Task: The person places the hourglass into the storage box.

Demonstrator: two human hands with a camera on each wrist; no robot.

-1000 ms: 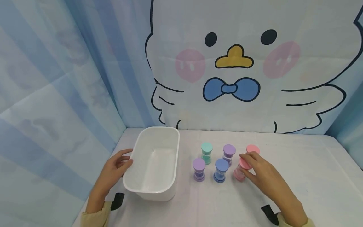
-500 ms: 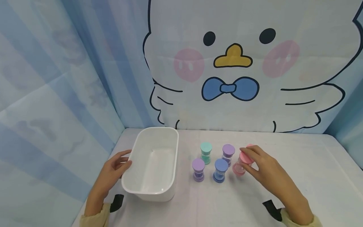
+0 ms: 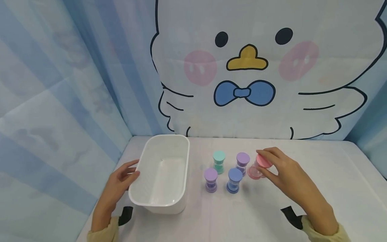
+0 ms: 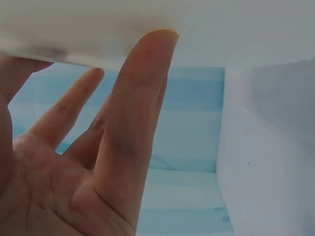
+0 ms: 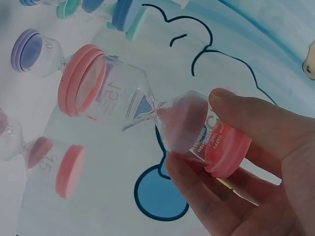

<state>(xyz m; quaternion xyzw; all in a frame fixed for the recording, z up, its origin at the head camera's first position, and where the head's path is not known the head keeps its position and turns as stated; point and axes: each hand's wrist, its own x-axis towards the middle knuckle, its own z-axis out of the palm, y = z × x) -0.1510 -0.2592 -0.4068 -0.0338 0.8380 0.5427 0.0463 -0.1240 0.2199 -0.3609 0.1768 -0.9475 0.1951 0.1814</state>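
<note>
My right hand (image 3: 290, 178) pinches a pink sand timer (image 3: 263, 161) by its top cap, thumb on one side and fingers on the other. In the right wrist view the timer's clear glass (image 5: 133, 93) and its far pink cap (image 5: 81, 81) extend beyond the fingers. A second pink sand timer (image 5: 49, 162) stands close by; in the head view the hand and held timer mostly hide it. At the left, my left hand (image 3: 116, 185) touches the side of a white plastic bin (image 3: 163, 210), and the left wrist view has the extended fingers (image 4: 130, 113) against its wall.
Several other sand timers stand upright between bin and right hand: teal (image 3: 219, 156), purple at the back (image 3: 243, 158), purple in front (image 3: 211, 174) and blue (image 3: 235, 174). A white cloth covers the table (image 3: 229, 222). A printed curtain (image 3: 242, 117) hangs behind it.
My right hand has moved away from me and up with the pink sand timer, now overlapping the other pink one. The left hand stays at the bin; the view shifts slightly.
</note>
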